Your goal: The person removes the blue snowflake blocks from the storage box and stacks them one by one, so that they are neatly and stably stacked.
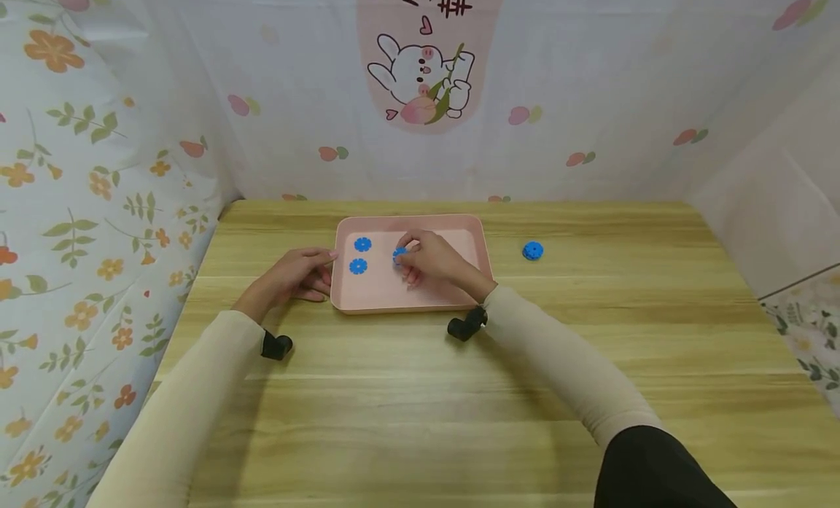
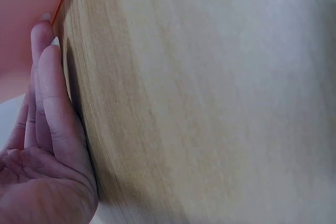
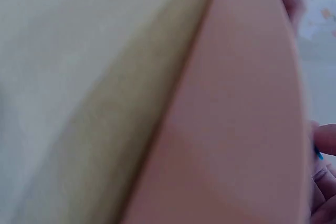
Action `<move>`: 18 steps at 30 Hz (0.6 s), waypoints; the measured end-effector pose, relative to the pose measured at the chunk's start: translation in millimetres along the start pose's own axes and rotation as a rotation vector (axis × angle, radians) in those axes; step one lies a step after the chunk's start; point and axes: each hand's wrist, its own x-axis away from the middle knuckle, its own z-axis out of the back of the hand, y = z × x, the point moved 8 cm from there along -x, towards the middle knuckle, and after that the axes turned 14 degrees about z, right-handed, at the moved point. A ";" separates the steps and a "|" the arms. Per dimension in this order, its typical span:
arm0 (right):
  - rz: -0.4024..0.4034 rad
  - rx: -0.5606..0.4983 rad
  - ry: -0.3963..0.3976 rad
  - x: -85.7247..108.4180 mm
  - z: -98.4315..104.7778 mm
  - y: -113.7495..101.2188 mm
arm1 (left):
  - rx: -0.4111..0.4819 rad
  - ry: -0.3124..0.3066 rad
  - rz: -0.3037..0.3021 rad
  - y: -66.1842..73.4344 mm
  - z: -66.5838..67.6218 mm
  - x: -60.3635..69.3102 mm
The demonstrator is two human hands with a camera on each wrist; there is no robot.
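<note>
A pink tray [image 1: 407, 298] lies on the table. Inside it, toward the left, two blue flower-shaped discs [image 1: 358, 266] lie flat, one behind the other. Over the tray's middle my right hand [image 1: 429, 259] pinches a third blue disc [image 1: 399, 255] between thumb and fingers; in the right wrist view only a sliver of blue shows by the thumb. My left hand [image 1: 300, 275] is at the tray's left edge, its fingers extended and touching the rim. The left wrist view shows those fingers [image 2: 52, 87] nearly straight, the hand's side on the wood.
To the right of the tray, a small pile of blue discs [image 1: 533, 251] sits on the wooden table [image 1: 420, 406]. A printed cloth [image 1: 275, 85] hangs along the back and sides of the table. A black wrist camera [image 1: 467, 324] is close to the tray's front edge.
</note>
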 end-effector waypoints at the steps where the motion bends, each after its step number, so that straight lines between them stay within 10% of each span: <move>1: -0.003 -0.013 0.012 0.5 4.1 -0.5 | -0.002 0.002 0.001 -0.7 0.7 0.1; 18: 0.018 -0.122 0.170 33.8 83.8 5.6 | 0.007 -0.009 -0.003 -0.4 -1.4 0.1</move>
